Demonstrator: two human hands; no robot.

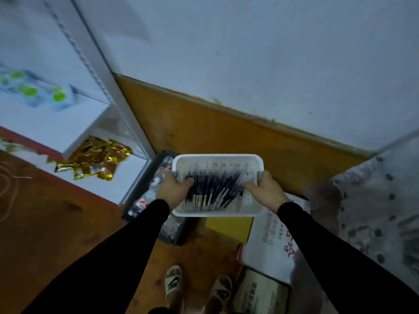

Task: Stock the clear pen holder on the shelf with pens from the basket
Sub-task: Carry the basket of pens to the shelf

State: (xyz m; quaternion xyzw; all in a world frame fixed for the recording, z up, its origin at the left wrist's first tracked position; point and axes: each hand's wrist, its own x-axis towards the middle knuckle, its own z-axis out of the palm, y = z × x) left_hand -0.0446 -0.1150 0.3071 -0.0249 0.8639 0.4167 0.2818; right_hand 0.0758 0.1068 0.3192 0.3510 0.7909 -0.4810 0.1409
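Both sleeves, black, run up from the bottom corners toward the middle. Below them, my two feet in pale slippers (174,283) stand on brown wooden floor (45,234).

Left hand (173,189) grips the left rim of the white basket (217,160): thumb hooked inside over the edge, the other fingers out of sight beneath it. Right hand (266,189) grips the right rim the same way, thumb curled over the wall onto the pens' ends. Basket held level between both hands, above the floor, walls perforated.

Pens (213,186) lie in a loose dark bundle across the basket's bottom, slanting, pale tips fanned toward me.

Under the basket, on the floor: a dark crate (145,200) of wrapped items to the left, a yellow box (229,227) directly below, white printed cartons (269,241) to the right. Spotted grey cloth (371,200) hangs at the far right.

Further left, white shelving (90,123) with a slotted upright; gold foil packets (95,157) on the lower shelf, a blurred pack with green dots (31,91) on the one above. Clear pen holder not identifiable anywhere.

Beyond, an orange-brown skirting band (226,137) meets a pale wall (249,53).
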